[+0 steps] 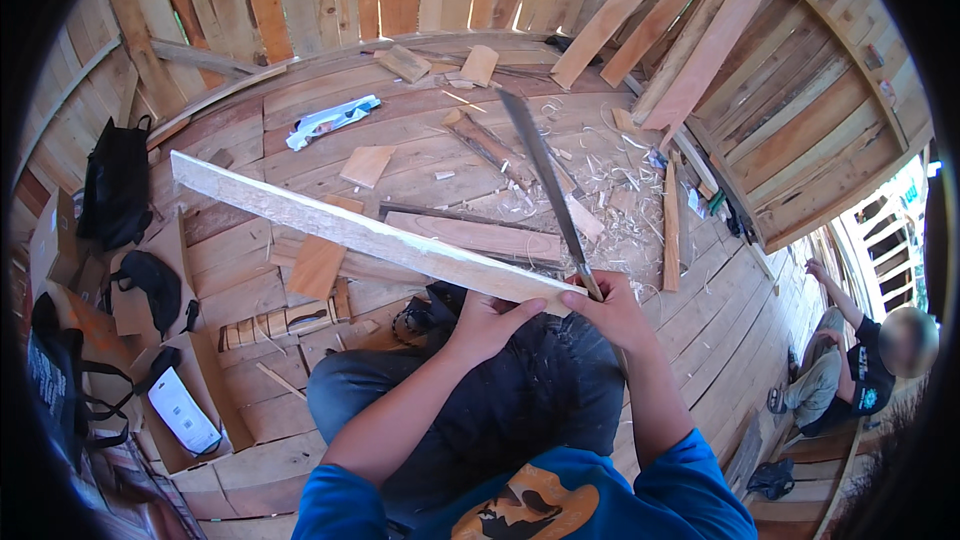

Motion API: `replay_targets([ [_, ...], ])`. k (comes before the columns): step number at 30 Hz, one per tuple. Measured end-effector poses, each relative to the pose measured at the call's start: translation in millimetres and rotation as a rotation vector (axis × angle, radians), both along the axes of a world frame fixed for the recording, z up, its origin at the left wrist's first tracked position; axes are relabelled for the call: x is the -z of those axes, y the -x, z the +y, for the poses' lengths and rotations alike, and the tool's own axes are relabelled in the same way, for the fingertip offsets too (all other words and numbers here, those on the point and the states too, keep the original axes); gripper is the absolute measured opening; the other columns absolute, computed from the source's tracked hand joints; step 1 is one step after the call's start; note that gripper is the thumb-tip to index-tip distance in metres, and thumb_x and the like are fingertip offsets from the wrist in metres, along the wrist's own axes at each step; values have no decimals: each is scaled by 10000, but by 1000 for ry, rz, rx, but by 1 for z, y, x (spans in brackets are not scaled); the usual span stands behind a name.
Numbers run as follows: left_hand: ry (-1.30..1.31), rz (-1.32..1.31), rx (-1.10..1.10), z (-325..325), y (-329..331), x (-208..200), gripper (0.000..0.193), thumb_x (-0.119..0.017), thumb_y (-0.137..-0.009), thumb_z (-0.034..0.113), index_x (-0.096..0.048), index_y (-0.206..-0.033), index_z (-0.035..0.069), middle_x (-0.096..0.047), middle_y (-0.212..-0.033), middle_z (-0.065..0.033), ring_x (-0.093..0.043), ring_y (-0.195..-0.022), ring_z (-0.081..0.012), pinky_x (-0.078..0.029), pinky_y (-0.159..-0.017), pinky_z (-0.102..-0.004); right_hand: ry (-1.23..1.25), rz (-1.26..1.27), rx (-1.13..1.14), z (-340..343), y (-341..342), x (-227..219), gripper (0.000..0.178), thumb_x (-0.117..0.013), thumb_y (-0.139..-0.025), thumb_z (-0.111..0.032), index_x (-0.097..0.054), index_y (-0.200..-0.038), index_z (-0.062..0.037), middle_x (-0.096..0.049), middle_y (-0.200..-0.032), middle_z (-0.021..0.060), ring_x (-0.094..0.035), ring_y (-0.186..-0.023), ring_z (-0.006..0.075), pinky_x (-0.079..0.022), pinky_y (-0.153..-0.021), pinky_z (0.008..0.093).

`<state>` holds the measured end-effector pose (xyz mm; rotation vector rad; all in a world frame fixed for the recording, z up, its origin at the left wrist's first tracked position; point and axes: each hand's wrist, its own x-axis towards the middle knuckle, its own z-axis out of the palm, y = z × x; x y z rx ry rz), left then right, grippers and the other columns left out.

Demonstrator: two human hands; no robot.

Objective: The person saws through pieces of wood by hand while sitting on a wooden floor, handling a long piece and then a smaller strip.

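Note:
A long, narrow plank [350, 225] of pale wood slants from the upper left down to my lap. My left hand [488, 325] is closed around its near end, thumb along the edge. My right hand [615, 310] grips the handle of a long machete [545, 165] whose blade points up and away. The thumb of that hand reaches over to the plank's end, close to my left thumb. The blade crosses just beyond the near end of the plank; whether they touch, I cannot tell. Most of the handle is hidden in my fingers.
Wood shavings [625, 190] and offcuts litter the plank floor ahead. A sheathed blade [280, 323] lies left of my knee. Bags and an open cardboard box [235, 410] stand at left. Boards [715, 50] lean at far right. Another person [850, 370] sits at the right.

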<state>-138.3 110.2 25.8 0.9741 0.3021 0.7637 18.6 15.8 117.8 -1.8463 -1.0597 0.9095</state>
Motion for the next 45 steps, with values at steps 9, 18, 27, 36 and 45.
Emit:
replay_targets([
  [9,-767,611,321,0,17,-30,451,-717,-843,238,-533,-1194,22,-596,-1041,-125,-597,-936,-213,-504,-798,-331,-45,200,124,-23,-30,-20,209,-772,-778,-196,-621,-812,-55,-508,-626,-59,-448,-540,34,-346,-483,218],
  [18,-1032,516,218,-7,80,-99,462,-777,-744,225,-589,-1134,63,-627,-992,-94,-591,-987,-272,-459,-876,-389,-137,276,164,-61,-79,13,279,-785,-726,-272,-601,-810,-80,-499,-604,-54,-450,-489,43,-318,-434,206],
  [27,-1357,1350,285,36,135,-80,610,-786,-647,287,-554,-1156,41,-524,-1239,-185,-491,-1165,-362,-365,-1014,-444,-194,446,123,-61,-106,33,223,-748,-762,-239,-607,-837,-83,-537,-649,-49,-475,-516,33,-347,-461,202],
  [36,-1014,1219,435,18,131,-90,371,-702,-680,170,-542,-960,-14,-612,-806,-201,-616,-774,-390,-484,-717,-449,-202,607,330,-66,-137,12,471,-495,-950,-511,-543,-797,-68,-367,-533,-59,-304,-401,58,-233,-383,223],
  [45,-424,1105,400,-64,93,-22,374,-678,-807,188,-558,-1094,-19,-616,-809,-219,-637,-770,-302,-488,-706,-384,-133,-262,70,-81,-72,19,544,-465,-959,-482,-567,-701,-14,-534,-553,141,-533,-499,297,-424,-510,445],
])
